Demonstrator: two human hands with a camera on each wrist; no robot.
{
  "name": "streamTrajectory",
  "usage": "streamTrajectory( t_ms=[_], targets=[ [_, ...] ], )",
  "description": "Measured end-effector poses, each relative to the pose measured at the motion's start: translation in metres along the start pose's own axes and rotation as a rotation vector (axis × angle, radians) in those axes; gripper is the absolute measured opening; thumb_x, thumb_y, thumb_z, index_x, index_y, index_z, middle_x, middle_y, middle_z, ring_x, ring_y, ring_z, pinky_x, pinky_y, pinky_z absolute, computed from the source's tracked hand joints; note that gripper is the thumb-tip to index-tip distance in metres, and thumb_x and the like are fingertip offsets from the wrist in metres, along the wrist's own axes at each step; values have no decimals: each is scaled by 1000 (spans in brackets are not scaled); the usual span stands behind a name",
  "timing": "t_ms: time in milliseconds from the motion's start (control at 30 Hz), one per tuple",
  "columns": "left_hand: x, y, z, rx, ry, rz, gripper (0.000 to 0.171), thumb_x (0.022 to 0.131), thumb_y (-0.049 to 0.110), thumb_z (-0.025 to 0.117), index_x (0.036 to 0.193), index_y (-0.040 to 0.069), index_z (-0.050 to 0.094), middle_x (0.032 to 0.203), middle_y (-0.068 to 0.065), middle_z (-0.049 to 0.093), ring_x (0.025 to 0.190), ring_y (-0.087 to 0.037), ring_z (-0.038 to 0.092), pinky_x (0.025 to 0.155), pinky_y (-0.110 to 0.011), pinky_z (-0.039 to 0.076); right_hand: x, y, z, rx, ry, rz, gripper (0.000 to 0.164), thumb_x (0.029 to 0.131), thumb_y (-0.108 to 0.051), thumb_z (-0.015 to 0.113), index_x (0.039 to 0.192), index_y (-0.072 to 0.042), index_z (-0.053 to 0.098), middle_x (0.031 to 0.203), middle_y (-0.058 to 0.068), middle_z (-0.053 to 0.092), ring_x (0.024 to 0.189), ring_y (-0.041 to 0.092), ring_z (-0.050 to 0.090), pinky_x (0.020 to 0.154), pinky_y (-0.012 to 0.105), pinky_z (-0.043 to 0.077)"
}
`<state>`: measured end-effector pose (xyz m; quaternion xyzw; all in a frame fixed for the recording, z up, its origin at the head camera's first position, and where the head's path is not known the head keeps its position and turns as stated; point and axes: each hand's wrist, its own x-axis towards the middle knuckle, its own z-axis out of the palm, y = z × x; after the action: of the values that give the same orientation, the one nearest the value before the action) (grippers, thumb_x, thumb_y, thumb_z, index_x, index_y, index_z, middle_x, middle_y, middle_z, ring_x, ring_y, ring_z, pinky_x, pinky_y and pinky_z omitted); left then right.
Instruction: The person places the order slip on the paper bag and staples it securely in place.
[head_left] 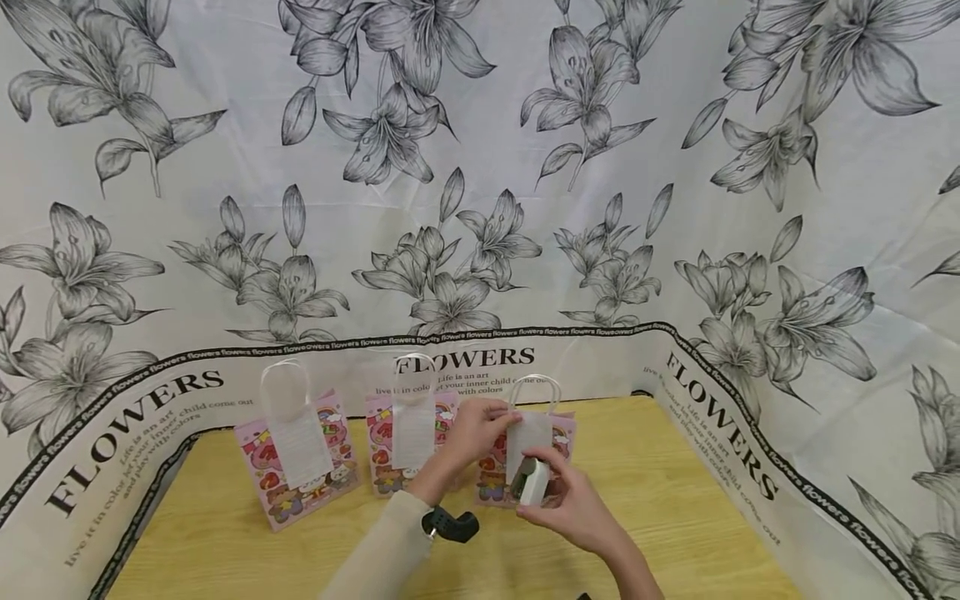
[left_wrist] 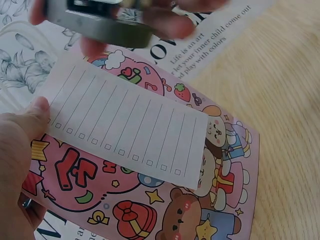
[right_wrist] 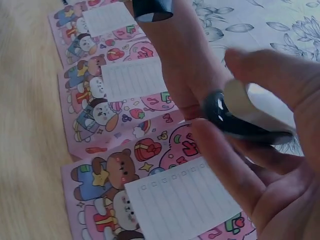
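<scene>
A pink gift bag with cartoon animals (left_wrist: 132,217) stands at the right of the row, a white lined checklist sheet (left_wrist: 127,125) lying against its front. My left hand (head_left: 478,432) pinches the sheet and the bag at the top edge, thumb on the paper. In my right hand (head_left: 577,502) is a small white and dark-green stapler (head_left: 535,483), gripped between thumb and fingers in front of the sheet. The right wrist view shows the stapler (right_wrist: 250,112) blurred, apart from the paper. White handles (head_left: 536,382) rise above the bag.
Two similar pink bags, a middle one (head_left: 381,479) and a left one (head_left: 273,500), stand alongside, each with a checklist sheet in front. They rest on a wooden table (head_left: 667,500). Flower-printed cloth (head_left: 480,275) hangs behind and at the sides.
</scene>
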<state>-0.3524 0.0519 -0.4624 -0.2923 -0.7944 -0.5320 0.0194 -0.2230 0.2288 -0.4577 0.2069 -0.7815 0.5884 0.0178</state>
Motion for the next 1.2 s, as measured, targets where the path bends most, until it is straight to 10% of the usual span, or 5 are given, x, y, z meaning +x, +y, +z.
streamTrajectory(
  t_ms=[533, 867, 1200],
  targets=[
    [-10, -6, 1, -59, -23, -6, 17, 95, 32, 63, 90, 22, 77, 54, -1, 55, 36, -16, 44, 36, -31, 46, 57, -12, -14, -495, 328, -186, 69, 73, -7, 86, 129, -5, 47, 93, 6, 61, 64, 10, 61, 52, 25, 51],
    [-1, -2, 1, 56, 5, 80, 19, 96, 31, 62, 90, 21, 76, 56, 3, 54, 42, -7, 40, 41, -23, 36, 74, -5, -17, -795, 335, -134, 68, 73, -24, 88, 128, -16, 50, 85, 2, 62, 61, 11, 55, 51, 28, 45],
    [3, -3, 3, 98, 50, 78, 21, 95, 34, 63, 82, 24, 75, 49, 8, 44, 42, -5, 34, 41, -21, 30, 82, -16, -26, -951, 171, 31, 71, 66, -34, 91, 118, -5, 51, 80, 2, 62, 60, 12, 55, 50, 28, 45]
  ],
)
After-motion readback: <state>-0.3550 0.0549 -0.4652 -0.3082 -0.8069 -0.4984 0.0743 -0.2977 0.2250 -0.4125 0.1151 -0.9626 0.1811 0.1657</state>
